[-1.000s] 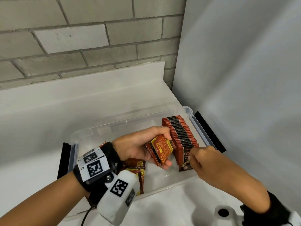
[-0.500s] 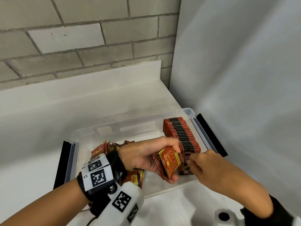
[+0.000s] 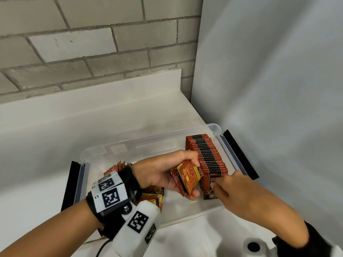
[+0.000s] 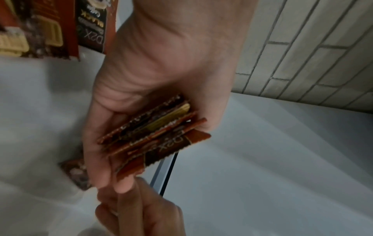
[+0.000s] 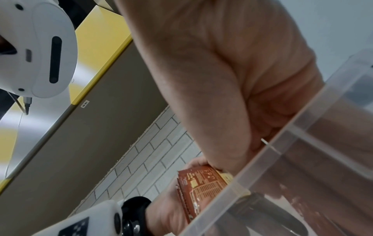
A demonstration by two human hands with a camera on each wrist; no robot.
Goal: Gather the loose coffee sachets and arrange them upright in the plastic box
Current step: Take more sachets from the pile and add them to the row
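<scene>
A clear plastic box [image 3: 213,127] sits on a white counter. A row of red and black coffee sachets [image 3: 206,153] stands upright along the box's right side. My left hand [image 3: 193,178] grips a small bundle of sachets [image 3: 188,176] just left of the row's near end, also seen edge-on as the bundle [image 4: 157,132] and through the box wall as the bundle [image 5: 201,185]. My right hand [image 3: 213,186] has curled fingers and pinches the front sachet [image 3: 208,184] of the row. Loose sachets [image 3: 115,167] lie in a heap at the box's left end, partly hidden by my left wrist.
Black latches [image 3: 239,154] sit on both short ends of the box. A brick wall [image 3: 92,52] rises behind the counter and a grey panel [image 3: 269,89] stands close on the right. Bare box floor [image 3: 148,151] lies between the heap and the row.
My left hand has carried the bundle a little to the right, closer to the row. My right hand has stayed at the row's front sachet.
</scene>
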